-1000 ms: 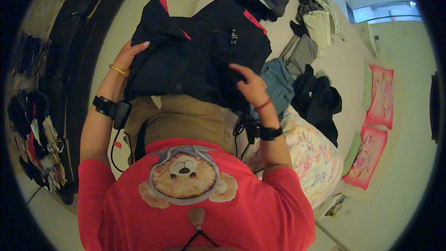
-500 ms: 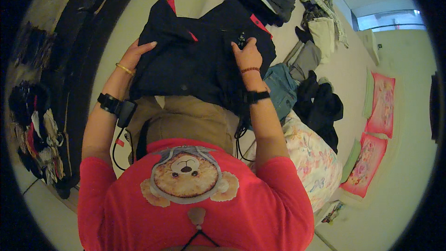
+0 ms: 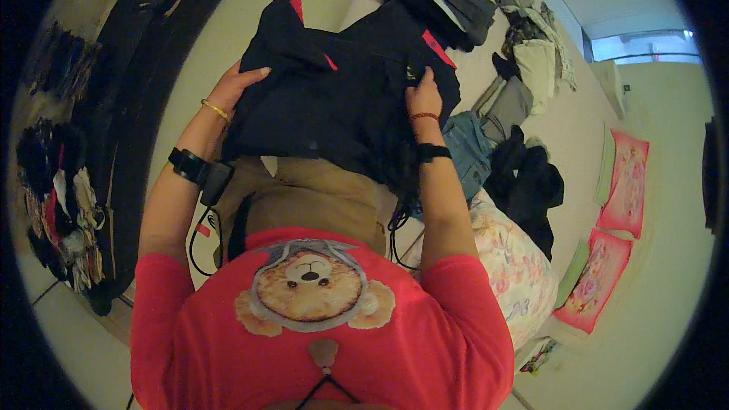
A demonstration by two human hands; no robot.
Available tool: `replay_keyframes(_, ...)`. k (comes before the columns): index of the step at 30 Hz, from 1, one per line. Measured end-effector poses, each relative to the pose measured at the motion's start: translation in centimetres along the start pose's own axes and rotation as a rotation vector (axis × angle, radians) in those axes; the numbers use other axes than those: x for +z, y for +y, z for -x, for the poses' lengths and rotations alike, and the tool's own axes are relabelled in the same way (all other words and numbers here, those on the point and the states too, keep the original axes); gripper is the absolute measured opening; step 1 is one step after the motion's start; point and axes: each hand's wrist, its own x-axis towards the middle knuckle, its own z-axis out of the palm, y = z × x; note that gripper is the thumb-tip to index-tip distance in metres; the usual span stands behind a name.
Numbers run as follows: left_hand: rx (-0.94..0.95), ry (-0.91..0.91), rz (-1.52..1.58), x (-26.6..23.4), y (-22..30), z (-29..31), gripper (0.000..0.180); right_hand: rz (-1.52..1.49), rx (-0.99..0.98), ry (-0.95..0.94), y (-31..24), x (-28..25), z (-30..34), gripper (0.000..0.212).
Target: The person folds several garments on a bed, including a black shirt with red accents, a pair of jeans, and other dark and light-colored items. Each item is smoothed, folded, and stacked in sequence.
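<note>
A black garment (image 3: 326, 99) with red patches at its edges is spread between my two hands, in front of my body. Whether it is a jacket or a shirt I cannot tell. My left hand (image 3: 237, 89) grips its left edge, thumb on top and fingers underneath. On the right side, my right hand (image 3: 425, 97) pinches the cloth with the thumb up, next to a small pale mark on it. The lower edge of the garment hangs over my brown trousers (image 3: 311, 197).
To the right on the bed (image 3: 566, 133) lie a folded dark pile (image 3: 448, 4), grey trousers (image 3: 509, 102), blue denim (image 3: 467, 152), black clothes (image 3: 528, 178) and a floral bundle (image 3: 509, 258). Clothes fill the dark shelving (image 3: 64, 205) at left. Pink floral pillows (image 3: 626, 182) sit at far right.
The whole view has shifted slightly. My right hand has turned a little, its thumb now pointing up along the cloth. Both hands keep hold of the black garment.
</note>
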Motion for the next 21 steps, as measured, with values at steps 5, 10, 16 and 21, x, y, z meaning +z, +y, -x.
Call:
replay_keyframes(5, -0.027, -0.008, 0.058, -0.1, -0.3, -0.2, 0.050, -0.730, 0.062, -0.011, 2.6, -1.7, -0.9, 0.047)
replay_keyframes(10, -0.001, -0.064, 0.077, 0.1, 0.0, -0.1, 0.050, -0.588, -0.062, -0.386, -1.1, -1.4, 1.1, 0.063)
replay_keyframes(16, 0.054, -0.019, 0.024, 0.3, -0.2, 0.1, 0.052, 0.110, 0.002, -0.240, -6.9, 2.4, 4.2, 0.092)
replay_keyframes(21, 0.022, -0.039, 0.027, -0.3, -0.8, -0.5, 0.053, -0.296, -0.212, -0.166, -2.0, 1.5, 2.4, 0.074)
